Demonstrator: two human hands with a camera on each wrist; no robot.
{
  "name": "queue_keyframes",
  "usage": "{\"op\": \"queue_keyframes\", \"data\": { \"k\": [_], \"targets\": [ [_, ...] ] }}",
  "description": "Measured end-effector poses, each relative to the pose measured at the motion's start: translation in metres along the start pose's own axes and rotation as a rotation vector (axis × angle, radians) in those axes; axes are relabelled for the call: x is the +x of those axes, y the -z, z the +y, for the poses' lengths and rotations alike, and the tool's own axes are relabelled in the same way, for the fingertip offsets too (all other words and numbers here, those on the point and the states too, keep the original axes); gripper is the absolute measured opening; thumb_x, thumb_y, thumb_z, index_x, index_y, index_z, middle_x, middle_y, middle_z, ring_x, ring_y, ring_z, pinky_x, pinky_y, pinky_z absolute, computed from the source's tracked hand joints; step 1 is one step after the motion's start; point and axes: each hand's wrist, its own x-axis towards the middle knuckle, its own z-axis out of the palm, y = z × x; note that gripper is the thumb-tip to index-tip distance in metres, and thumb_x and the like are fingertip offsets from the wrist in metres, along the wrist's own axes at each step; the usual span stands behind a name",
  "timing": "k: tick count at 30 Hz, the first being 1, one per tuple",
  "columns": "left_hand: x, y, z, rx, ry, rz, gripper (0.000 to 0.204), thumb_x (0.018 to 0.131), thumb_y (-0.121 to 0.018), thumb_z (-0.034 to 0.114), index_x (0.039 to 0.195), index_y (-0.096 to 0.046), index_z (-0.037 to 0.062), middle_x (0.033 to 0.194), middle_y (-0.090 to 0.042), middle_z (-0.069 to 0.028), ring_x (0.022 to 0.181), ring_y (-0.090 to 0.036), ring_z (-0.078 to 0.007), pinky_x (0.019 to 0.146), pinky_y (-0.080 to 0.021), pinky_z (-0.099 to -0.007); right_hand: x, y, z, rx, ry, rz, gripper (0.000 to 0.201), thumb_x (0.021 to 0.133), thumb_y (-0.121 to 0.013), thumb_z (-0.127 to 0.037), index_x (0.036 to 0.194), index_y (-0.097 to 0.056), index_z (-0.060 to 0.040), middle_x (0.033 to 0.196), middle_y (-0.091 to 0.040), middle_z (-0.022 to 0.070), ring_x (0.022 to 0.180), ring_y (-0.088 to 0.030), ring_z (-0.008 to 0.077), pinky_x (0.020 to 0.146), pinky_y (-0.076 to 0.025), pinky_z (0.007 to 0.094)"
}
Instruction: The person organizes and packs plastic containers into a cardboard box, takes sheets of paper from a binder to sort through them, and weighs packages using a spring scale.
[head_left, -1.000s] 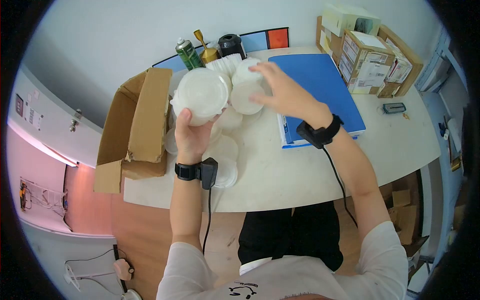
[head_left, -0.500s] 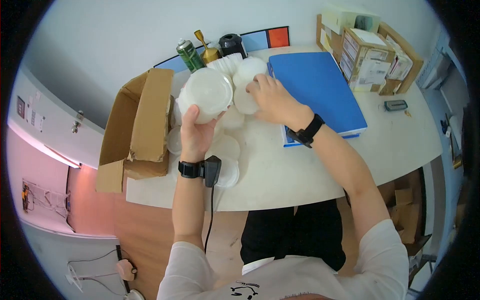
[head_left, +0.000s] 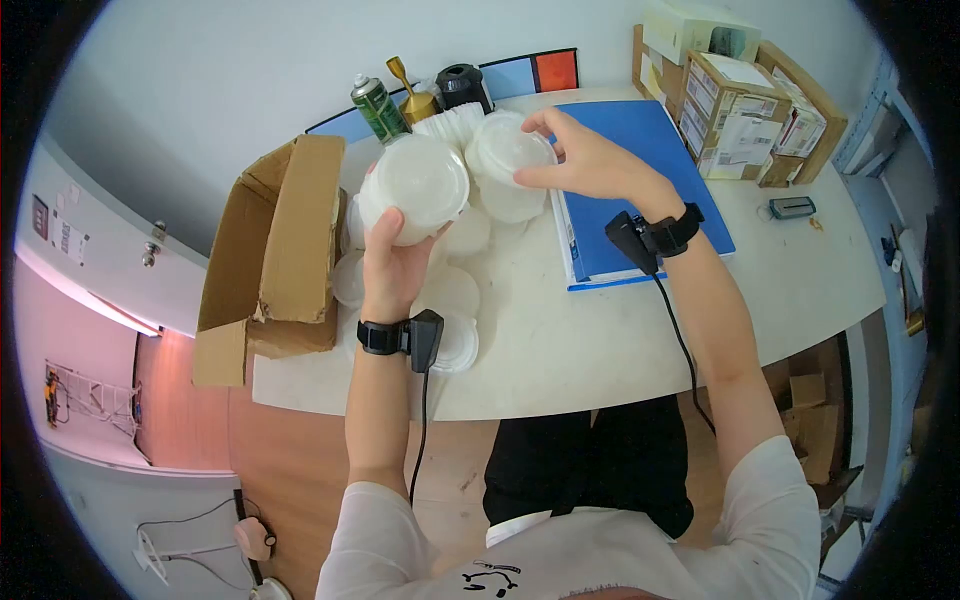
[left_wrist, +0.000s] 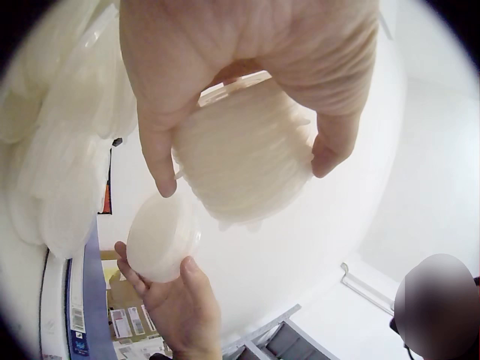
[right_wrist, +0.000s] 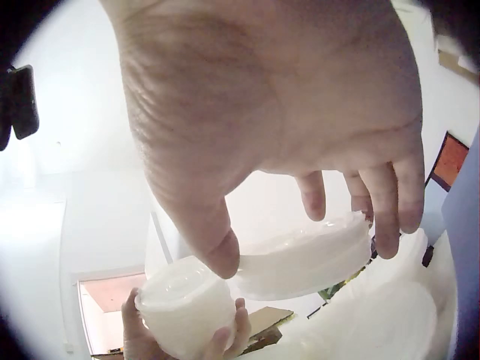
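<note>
1. The left hand [head_left: 392, 272] gripped a thick lid stack [head_left: 422, 180] above the table [head_left: 570, 350].
2. The right hand [head_left: 605, 168] pinched a thinner stack [head_left: 510, 148] near the blue binder [head_left: 625, 122].
3. Both looked light, flexible, slippery; rims [head_left: 464, 186] seemed the best hold.

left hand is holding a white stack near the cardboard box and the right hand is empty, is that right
Not quite: the right hand isn't empty. The right wrist view shows it holding a round white item. The left hand does hold a white stack near the cardboard box.
</note>
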Motion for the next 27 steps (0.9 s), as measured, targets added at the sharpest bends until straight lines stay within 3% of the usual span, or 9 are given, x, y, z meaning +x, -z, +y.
{"op": "queue_keyframes", "data": {
  "k": [6, 8, 10, 12, 15, 23, 25, 27],
  "targets": [
    [0.003, 0.002, -0.002, 0.018, -0.007, 0.015, 0.076, 0.091, -0.063, 0.04, 0.155, -0.032, 0.0113, 0.152, -0.046, -0.0118, 0.139, -0.046, -0.0359, 0.113, -0.04, -0.0569, 0.002, 0.008, -0.001, 0.172, -0.054, -0.036, 0.069, 0.09, -0.075, -0.043, 0.139, -0.048, -0.0025, 0.133, -0.054, 0.0156, 0.117, -0.058, 0.0251, 0.1, -0.046, 0.0361],
    [0.0, -0.002, 0.0, 0.047, -0.003, 0.014, 0.078, 0.09, -0.065, 0.039, 0.156, -0.03, 0.0144, 0.152, -0.045, -0.0108, 0.139, -0.045, -0.0348, 0.112, -0.041, -0.0553, -0.001, 0.008, -0.004, 0.398, 0.039, -0.063, 0.065, 0.093, -0.074, -0.038, 0.14, -0.047, -0.0033, 0.132, -0.055, 0.0149, 0.116, -0.059, 0.0225, 0.1, -0.046, 0.0369],
    [0.001, -0.005, 0.001, 0.007, 0.012, -0.005, 0.101, 0.083, -0.078, 0.034, 0.159, -0.014, 0.0153, 0.152, -0.039, -0.0097, 0.14, -0.043, -0.029, 0.11, -0.043, -0.0528, -0.007, 0.003, -0.02, 0.494, 0.08, -0.112, 0.063, 0.092, -0.075, -0.036, 0.14, -0.047, -0.0031, 0.131, -0.055, 0.0144, 0.115, -0.06, 0.0221, 0.101, -0.046, 0.0375],
    [-0.002, -0.011, 0.001, 0.009, 0.009, -0.004, 0.103, 0.083, -0.08, 0.032, 0.159, -0.013, 0.0149, 0.151, -0.038, -0.0101, 0.14, -0.042, -0.0287, 0.11, -0.042, -0.0513, -0.01, -0.01, -0.032, 0.581, 0.126, -0.155, 0.062, 0.092, -0.075, -0.033, 0.139, -0.047, -0.0029, 0.13, -0.056, 0.014, 0.114, -0.06, 0.0217, 0.101, -0.046, 0.0381],
    [-0.002, -0.014, -0.001, 0.034, -0.035, 0.005, 0.105, 0.082, -0.082, 0.029, 0.16, -0.012, 0.0134, 0.15, -0.038, -0.011, 0.14, -0.042, -0.0285, 0.111, -0.042, -0.0481, -0.015, -0.034, -0.04, 0.08, 0.479, 0.077, 0.06, 0.088, -0.077, -0.027, 0.133, -0.048, -0.002, 0.128, -0.053, 0.0146, 0.118, -0.056, 0.0283, 0.102, -0.046, 0.0399],
    [-0.003, -0.012, -0.008, 0.224, -0.212, 0.086, 0.112, 0.077, -0.088, 0.034, 0.157, -0.013, 0.0063, 0.145, -0.04, -0.0148, 0.135, -0.045, -0.0285, 0.111, -0.042, -0.0438, -0.019, -0.038, -0.043, 0.059, 0.509, 0.094, 0.058, 0.087, -0.077, -0.024, 0.132, -0.046, -0.002, 0.131, -0.05, 0.0177, 0.118, -0.054, 0.033, 0.102, -0.046, 0.0419],
    [0.0, -0.003, -0.012, 0.417, -0.318, 0.111, 0.114, 0.071, -0.092, 0.036, 0.152, -0.018, 0.0039, 0.142, -0.042, -0.0155, 0.133, -0.046, -0.0275, 0.109, -0.043, -0.0425, -0.02, -0.04, -0.042, 0.041, 0.503, 0.104, 0.059, 0.087, -0.078, -0.024, 0.131, -0.046, -0.0018, 0.131, -0.05, 0.0181, 0.117, -0.054, 0.0336, 0.101, -0.046, 0.0419],
    [-0.002, -0.003, -0.009, 0.455, -0.291, 0.12, 0.115, 0.069, -0.094, 0.036, 0.15, -0.02, 0.0032, 0.141, -0.043, -0.0153, 0.132, -0.047, -0.0272, 0.108, -0.044, -0.042, -0.02, -0.042, -0.043, 0.004, 0.518, 0.108, 0.06, 0.087, -0.078, -0.023, 0.133, -0.045, -0.002, 0.134, -0.048, 0.0189, 0.117, -0.054, 0.0352, 0.1, -0.047, 0.042]
  ]
}}
